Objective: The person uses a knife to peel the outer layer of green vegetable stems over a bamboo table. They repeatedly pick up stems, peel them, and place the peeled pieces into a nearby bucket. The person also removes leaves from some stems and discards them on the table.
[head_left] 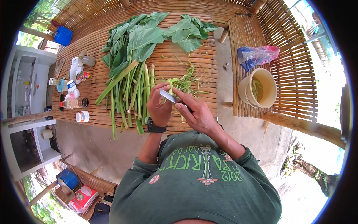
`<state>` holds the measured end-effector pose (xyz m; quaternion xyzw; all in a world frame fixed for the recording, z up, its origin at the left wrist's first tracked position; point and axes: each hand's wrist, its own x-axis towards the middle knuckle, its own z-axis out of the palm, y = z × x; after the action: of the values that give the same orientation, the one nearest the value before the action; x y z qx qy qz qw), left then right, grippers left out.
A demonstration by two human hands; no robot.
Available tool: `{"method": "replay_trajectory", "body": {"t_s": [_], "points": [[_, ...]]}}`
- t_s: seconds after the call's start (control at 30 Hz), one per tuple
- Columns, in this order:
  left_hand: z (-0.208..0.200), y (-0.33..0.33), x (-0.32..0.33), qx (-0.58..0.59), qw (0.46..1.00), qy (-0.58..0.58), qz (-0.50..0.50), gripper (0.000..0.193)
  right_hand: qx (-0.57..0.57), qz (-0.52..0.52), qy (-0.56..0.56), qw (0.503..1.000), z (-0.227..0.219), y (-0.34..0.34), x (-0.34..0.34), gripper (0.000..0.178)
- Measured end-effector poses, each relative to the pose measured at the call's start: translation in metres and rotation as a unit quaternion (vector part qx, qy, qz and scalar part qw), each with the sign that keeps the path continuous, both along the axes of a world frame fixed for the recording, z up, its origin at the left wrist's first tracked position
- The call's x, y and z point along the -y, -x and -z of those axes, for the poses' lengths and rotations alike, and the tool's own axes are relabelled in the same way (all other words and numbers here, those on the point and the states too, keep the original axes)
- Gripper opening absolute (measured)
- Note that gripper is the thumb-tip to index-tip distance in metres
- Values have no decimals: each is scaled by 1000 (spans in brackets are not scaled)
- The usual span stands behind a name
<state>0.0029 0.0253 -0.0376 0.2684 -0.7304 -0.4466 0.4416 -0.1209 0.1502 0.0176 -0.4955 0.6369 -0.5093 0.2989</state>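
Observation:
My left hand [159,109], with a black watch on its wrist, is closed around a green stalk [172,83] near the front of the bamboo table. My right hand [199,114] grips a knife [169,96], its blade lying across close to the left fingers and the stalk. Just left of my hands lies a heap of long green leaf stalks [126,95], their broad leaves [143,42] spread toward the far side. Beyond my right hand, thin curled green peelings [190,80] are scattered on the slats. The knife's handle is mostly hidden in my right hand.
Bottles and jars, among them a clear bottle [75,103] and a white tub [82,116], stand or lie at the table's left. On the right bench are a cream bucket [244,89] holding green pieces in liquid and a plastic bag [257,56].

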Motion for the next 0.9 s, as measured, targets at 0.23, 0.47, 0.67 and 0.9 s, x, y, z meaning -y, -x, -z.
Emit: {"method": "replay_trajectory", "body": {"t_s": [0.23, 0.47, 0.67, 0.9], "points": [[9, -7, 2, 13, 1000, -6, 0, 30, 105, -13, -46, 993, 5, 6, 0, 47], [3, -16, 4, -98, 973, -206, 36, 23, 344, 88, -160, 921, 99, 46, -1, 44], [-42, -46, 51, -128, 978, -129, -105, 25, 209, 185, -257, 925, 222, 73, -36, 49], [-52, -58, 76, -113, 972, -84, -187, 38, 11, 219, -260, 940, 234, 69, -47, 44]]}}
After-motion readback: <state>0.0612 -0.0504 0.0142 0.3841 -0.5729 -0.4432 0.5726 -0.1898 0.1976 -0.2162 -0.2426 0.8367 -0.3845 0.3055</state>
